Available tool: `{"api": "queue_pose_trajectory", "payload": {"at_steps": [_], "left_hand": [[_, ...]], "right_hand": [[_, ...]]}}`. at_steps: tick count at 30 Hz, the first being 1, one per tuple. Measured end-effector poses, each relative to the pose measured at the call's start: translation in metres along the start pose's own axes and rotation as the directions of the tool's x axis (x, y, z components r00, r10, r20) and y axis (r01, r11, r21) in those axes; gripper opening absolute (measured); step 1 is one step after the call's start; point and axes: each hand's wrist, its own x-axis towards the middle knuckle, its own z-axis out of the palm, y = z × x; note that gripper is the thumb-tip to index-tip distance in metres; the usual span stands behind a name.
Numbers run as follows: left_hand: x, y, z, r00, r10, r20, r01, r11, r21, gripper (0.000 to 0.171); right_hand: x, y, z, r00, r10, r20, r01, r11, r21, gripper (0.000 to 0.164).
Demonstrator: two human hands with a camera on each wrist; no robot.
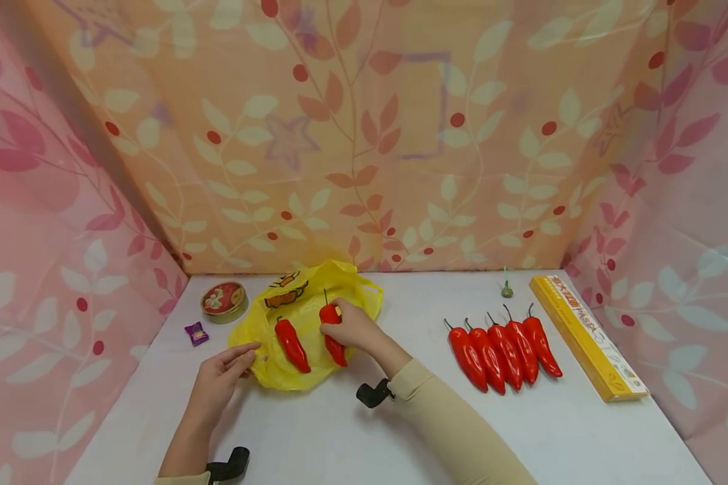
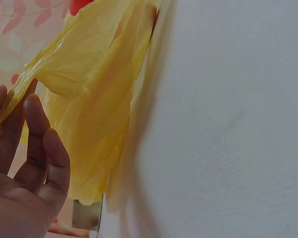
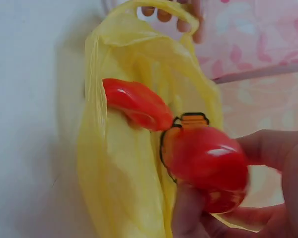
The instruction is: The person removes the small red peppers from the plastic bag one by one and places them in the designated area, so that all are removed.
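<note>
A yellow plastic bag [image 1: 315, 377] lies spread on the table, its mouth toward me. My left hand [image 1: 215, 384] pinches the bag's left edge between thumb and fingers, as the left wrist view also shows. One red chili pepper [image 1: 291, 347] rests on the bag's yellow film. My right hand [image 1: 354, 327] grips a second red pepper [image 1: 336, 351] near its stem end, over the right part of the bag. In the right wrist view that held pepper [image 3: 208, 163] looks blurred, with the other pepper [image 3: 136, 104] at the bag's mouth.
Several red peppers [image 1: 503, 353] lie side by side on the right of the white table [image 1: 400, 444]. Beyond them are a yellow pasta box [image 1: 588, 337] and a small green item [image 1: 507, 289]. A round tin [image 1: 223, 300] and a purple wrapped candy [image 1: 197, 333] sit at left.
</note>
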Motion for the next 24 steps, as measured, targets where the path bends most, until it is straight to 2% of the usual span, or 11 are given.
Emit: {"api": "queue_pose_trajectory", "payload": {"at_steps": [8, 14, 20, 24], "left_hand": [[-0.003, 0.002, -0.001, 1.000, -0.009, 0.000, 0.009, 1.000, -0.009, 0.046], [-0.003, 0.002, -0.001, 1.000, 0.002, 0.002, -0.002, 1.000, 0.023, 0.047], [-0.006, 0.004, -0.005, 1.000, 0.005, -0.012, -0.005, 1.000, 0.018, 0.047], [-0.004, 0.004, -0.003, 1.000, 0.003, 0.001, -0.003, 1.000, 0.008, 0.049]], "right_hand": [[-0.033, 0.025, -0.032, 0.999, -0.009, -0.054, 0.008, 1.000, -0.021, 0.062], [-0.056, 0.048, -0.059, 0.993, 0.035, -0.114, -0.042, 0.997, -0.061, 0.063], [-0.076, 0.067, -0.077, 0.966, 0.034, -0.256, -0.089, 0.974, -0.209, 0.057], [-0.092, 0.086, -0.091, 0.952, 0.015, -0.305, -0.108, 0.951, -0.290, 0.055]]}}
